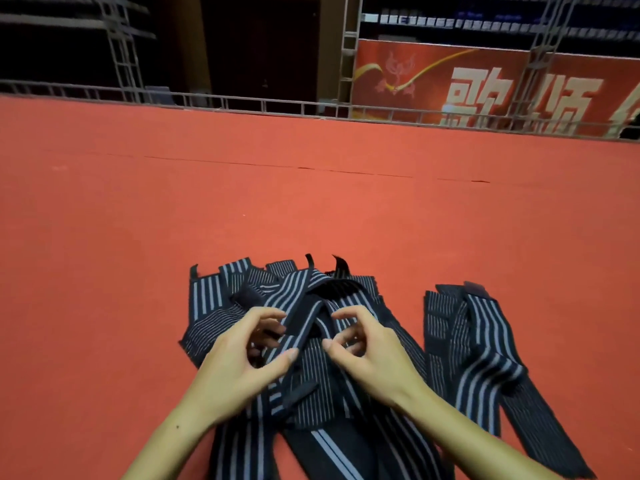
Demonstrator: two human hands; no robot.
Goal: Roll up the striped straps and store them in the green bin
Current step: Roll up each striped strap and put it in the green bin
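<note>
Now my left hand (242, 362) and right hand (363, 348) pinch one striped strap (304, 320) atop the strap pile (214, 327); fingers curled.

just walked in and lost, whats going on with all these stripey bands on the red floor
A person is working with both bare hands over a heap of dark striped straps spread on a red carpet. The left hand pinches one strap that crosses the heap, and the right hand is curled at the same strap. A smaller bunch of straps lies apart to the right. Nothing looks rolled yet, and no green bin is in view.
</note>
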